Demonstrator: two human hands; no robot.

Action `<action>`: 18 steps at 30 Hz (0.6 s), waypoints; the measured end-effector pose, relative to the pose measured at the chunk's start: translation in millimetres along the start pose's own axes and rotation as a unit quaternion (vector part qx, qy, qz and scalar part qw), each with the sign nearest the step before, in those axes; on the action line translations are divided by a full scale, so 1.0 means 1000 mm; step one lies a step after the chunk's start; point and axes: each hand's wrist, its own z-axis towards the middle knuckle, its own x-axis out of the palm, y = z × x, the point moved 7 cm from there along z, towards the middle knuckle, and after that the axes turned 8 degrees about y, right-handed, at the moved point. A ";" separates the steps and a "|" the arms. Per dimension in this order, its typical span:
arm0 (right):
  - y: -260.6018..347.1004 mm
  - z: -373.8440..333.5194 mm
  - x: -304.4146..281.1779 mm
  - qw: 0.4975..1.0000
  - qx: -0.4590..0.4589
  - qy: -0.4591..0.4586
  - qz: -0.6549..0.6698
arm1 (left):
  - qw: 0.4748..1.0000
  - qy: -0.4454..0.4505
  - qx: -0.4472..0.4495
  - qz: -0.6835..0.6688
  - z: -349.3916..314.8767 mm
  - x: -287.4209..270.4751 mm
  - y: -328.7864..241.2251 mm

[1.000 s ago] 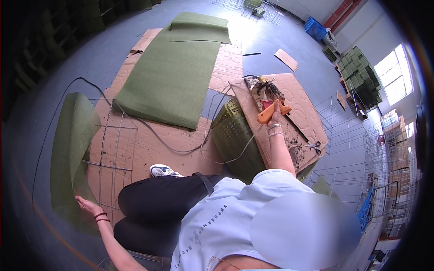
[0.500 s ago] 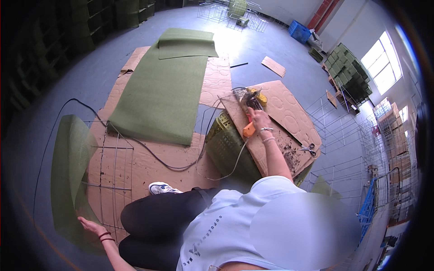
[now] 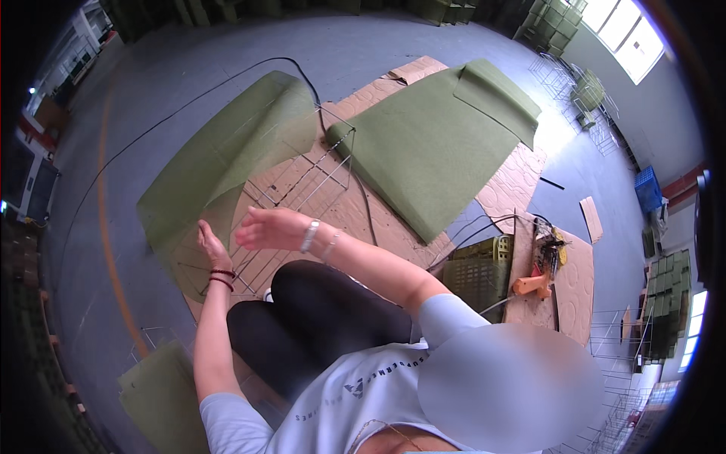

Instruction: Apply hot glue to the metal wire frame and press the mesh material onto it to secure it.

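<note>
Green sheet material (image 3: 219,144), thin and felt-like, stands curved against a wire frame (image 3: 327,178). My left hand (image 3: 214,246) is beside the sheet's near end, its fingers stretched out; whether it touches the sheet I cannot tell. Close by on the right, my right hand (image 3: 276,229) reaches across with its fingers extended and nothing visible in them. An orange-handled glue gun (image 3: 532,285) lies apart from both hands on a cardboard-topped stand at the right. Flat on the floor cardboard lies a long green sheet (image 3: 423,144) with a smaller piece over its far end.
A green plastic crate (image 3: 476,276) holds up the cardboard top (image 3: 576,284). A black cable (image 3: 189,102) loops over the floor around the frame. More green pieces (image 3: 162,393) lie at the lower left. Stacked green boxes (image 3: 665,303) and a blue crate (image 3: 647,188) stand at the right.
My right hand has left the glue gun and moved left to beside my left hand. The view has swung left, bringing the wire frame and standing green sheet closer to the middle.
</note>
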 end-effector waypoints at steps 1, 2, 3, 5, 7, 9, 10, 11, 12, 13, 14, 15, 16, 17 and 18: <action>0.002 0.021 -0.013 0.999 -0.015 -0.032 0.002 | 1.000 0.000 0.001 0.001 -0.003 0.001 -0.004; 0.004 0.038 -0.021 0.998 -0.028 -0.061 0.005 | 1.000 0.013 0.003 -0.006 -0.004 0.000 -0.007; 0.006 0.053 -0.019 0.998 -0.024 -0.056 0.005 | 1.000 0.024 0.003 -0.012 -0.004 -0.004 -0.009; 0.036 0.061 -0.032 0.968 -0.124 -0.203 -0.077 | 1.000 0.008 0.007 -0.002 -0.002 -0.011 -0.005; 0.083 0.062 -0.057 0.948 -0.239 -0.195 -0.076 | 1.000 0.007 0.009 0.000 -0.002 0.002 -0.005; 0.122 0.045 -0.081 0.904 -0.309 -0.293 -0.039 | 0.999 0.016 0.010 0.050 -0.007 0.008 -0.014; 0.139 0.036 -0.085 0.885 -0.322 -0.328 -0.072 | 0.999 0.011 0.010 0.051 -0.007 0.005 -0.015; 0.154 0.026 -0.088 0.864 -0.334 -0.362 -0.105 | 0.998 0.019 0.014 0.055 -0.007 0.001 -0.015; 0.171 0.013 -0.092 0.838 -0.342 -0.400 -0.143 | 0.998 0.030 0.018 0.058 -0.007 0.001 -0.016; 0.189 -0.003 -0.099 0.807 -0.351 -0.439 -0.182 | 0.998 0.029 0.018 0.057 -0.008 0.004 -0.018; 0.210 -0.021 -0.109 0.786 -0.364 -0.451 -0.215 | 0.996 0.061 0.050 0.050 -0.010 0.016 -0.027; 0.229 -0.040 -0.116 0.763 -0.376 -0.462 -0.248 | 0.991 0.092 0.082 0.043 -0.011 0.027 -0.035; 0.239 -0.052 -0.117 0.755 -0.377 -0.472 -0.256 | 0.992 0.087 0.080 0.044 -0.011 0.025 -0.034; 0.247 -0.063 -0.116 0.748 -0.376 -0.479 -0.265 | 0.983 0.120 0.119 0.075 -0.012 0.027 -0.039; 0.251 -0.071 -0.113 0.757 -0.362 -0.468 -0.279 | 0.970 0.154 0.157 0.106 -0.014 0.029 -0.043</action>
